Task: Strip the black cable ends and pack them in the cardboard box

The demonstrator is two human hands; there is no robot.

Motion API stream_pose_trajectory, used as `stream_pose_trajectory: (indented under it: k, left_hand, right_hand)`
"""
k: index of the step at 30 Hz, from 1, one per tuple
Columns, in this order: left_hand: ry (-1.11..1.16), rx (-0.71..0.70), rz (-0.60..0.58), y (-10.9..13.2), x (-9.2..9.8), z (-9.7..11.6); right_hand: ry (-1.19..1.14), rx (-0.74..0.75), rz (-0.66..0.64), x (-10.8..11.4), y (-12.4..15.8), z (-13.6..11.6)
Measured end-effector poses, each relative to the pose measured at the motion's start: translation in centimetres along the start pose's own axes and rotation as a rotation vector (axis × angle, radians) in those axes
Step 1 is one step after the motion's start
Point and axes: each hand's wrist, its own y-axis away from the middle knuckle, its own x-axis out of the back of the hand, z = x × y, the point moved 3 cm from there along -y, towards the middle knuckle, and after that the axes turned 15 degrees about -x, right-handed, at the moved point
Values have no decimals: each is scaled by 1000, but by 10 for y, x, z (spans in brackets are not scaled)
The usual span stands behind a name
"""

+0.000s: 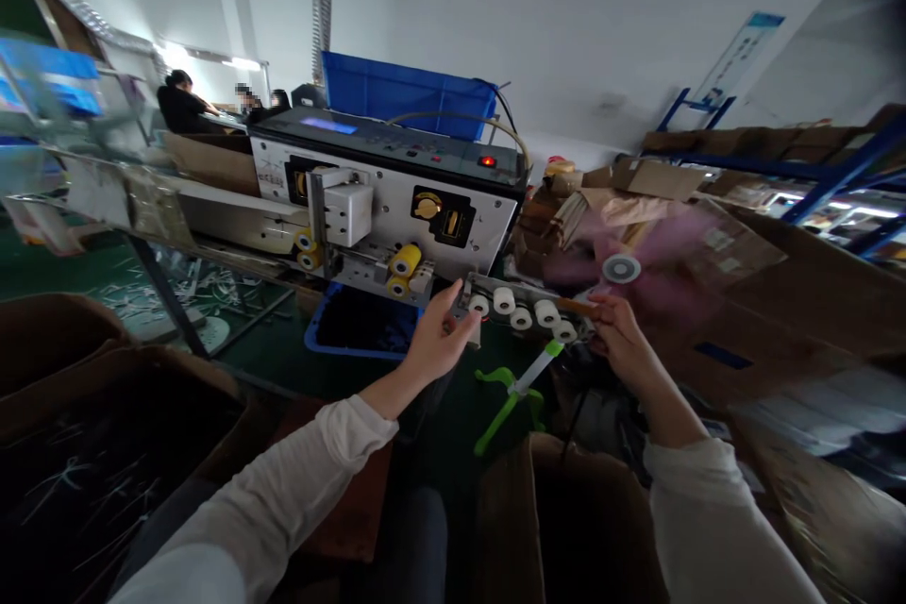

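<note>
A metal bracket with several white rollers [522,318] juts out from the right end of a benchtop machine [396,198]. My left hand [437,337] is at the bracket's left end, thumb and fingers curled around it. At the right end, my right hand [623,337] is closed in a pinch. A short orange-brown strip [577,307] lies against its fingertips; whether they hold it or something thinner is unclear. Yellow rollers [405,260] sit on the machine's front, left of my left hand.
Below the machine is a blue bin [354,326]. A fan [621,269] with blurred pink blades stands behind my right hand. A green-legged stand [515,392] and open cardboard boxes [534,519] are below. People [184,104] sit in the left background.
</note>
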Motion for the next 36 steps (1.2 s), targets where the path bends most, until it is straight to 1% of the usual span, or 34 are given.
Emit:
stream_pose_trajectory:
  k: [3,6,9,11,14,16,18,20,21,22,24,26,27,29,30,32,34,36]
  left_hand:
    - [91,89,54,-4,-5,5]
    - [186,142,64,-1,-8,6]
    - [254,147,87,2,-8,4]
    - [257,146,130,2,-6,2]
    - [275,147,159,3,-3,-2]
    - [301,130,191,3,-1,-4]
    - [320,116,239,4,1,-6]
    - [341,100,258,4,1,-6]
    - [351,85,250,5,1,-6]
    - [361,66,230,6,0,-5]
    - [364,26,176,10,0,-3]
    - [318,-19,122,18,6,-1]
    - [279,-39,85,24,10,0]
    - [194,-72,-13,38,23,-1]
    - [155,-76,-68,45,31,-2]
    - [90,-56,-152,58,50,-7]
    - [36,-30,-177,67,70,-12]
    - [-9,-13,-177,69,88,-16]
  right_hand:
    - [12,45,48,3,1,-3]
    - [75,120,98,11,3,-7]
    - [128,161,108,17,3,-11]
    - [146,179,107,20,2,-13]
    - [197,219,131,21,4,-19]
    - [257,245,188,19,9,-27]
    - [327,273,286,11,18,-40]
    - [417,348,373,-7,30,-60]
    - [468,405,384,-20,35,-71]
    - [521,469,364,-37,40,-82]
    - [649,574,265,-76,44,-102]
    - [816,606,178,-116,40,-116]
    - [909,601,164,-133,35,-121]
    - [1075,567,192,-158,24,-127]
    - [1144,547,215,-166,18,-129]
    - [1254,495,245,-176,7,-132]
    - [1314,441,239,-181,0,-133]
    - [1320,416,212,-187,-2,-134]
